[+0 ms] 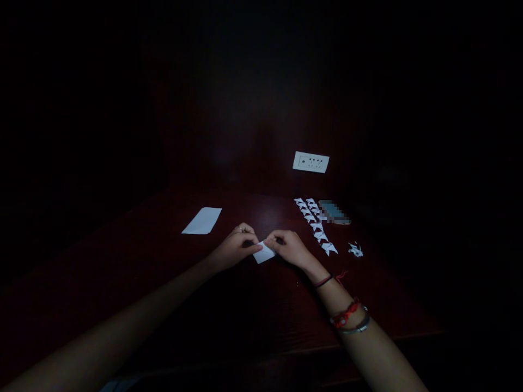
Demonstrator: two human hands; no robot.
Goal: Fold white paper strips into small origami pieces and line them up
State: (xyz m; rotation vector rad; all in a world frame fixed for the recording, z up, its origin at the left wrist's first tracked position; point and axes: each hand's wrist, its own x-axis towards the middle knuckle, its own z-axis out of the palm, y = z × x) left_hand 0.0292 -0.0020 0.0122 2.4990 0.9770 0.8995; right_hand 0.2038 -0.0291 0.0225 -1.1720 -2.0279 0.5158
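Place: indoors, dimly lit; home or office, cannot tell which
Desk: dark red, faintly glossy
Wall: dark, behind desk's far edge
Socket plate: white, wall-mounted, toward far right corner

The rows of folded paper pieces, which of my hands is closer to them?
Right. Your right hand is just left of the folded paper pieces; your left hand is farther left, on the other side of the small white sheet that both hands hold.
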